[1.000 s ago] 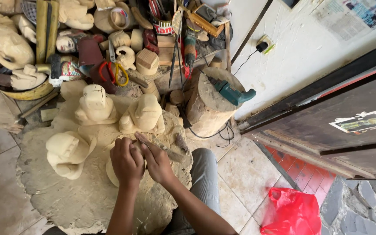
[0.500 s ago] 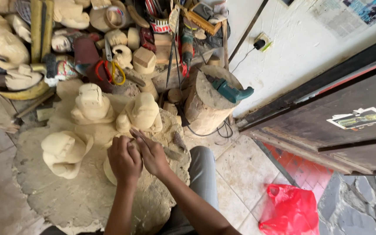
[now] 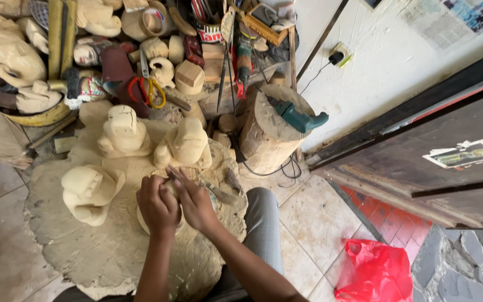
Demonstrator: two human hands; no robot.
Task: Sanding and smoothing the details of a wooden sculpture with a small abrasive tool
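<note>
Both forearms ran off the bottom edge. The left hand (image 3: 157,207) curled tight round a pale wooden carving (image 3: 147,222), which sat low on the sawdust-covered mat (image 3: 102,251) and was mostly hidden under the hands. The right hand (image 3: 197,204) pressed against it, grip closed on a thin tool whose shape could not be made out. Beside them lay a smooth, rounded unfinished figure (image 3: 88,193); beyond stood two more rough blocky ones (image 3: 123,131) (image 3: 188,144), all raw light wood. Further off, a bark-sided log stump (image 3: 269,134) carried a teal power drill (image 3: 297,116). Farthest, a jumble of carvings and tools (image 3: 157,50) was cropped by the top edge.
</note>
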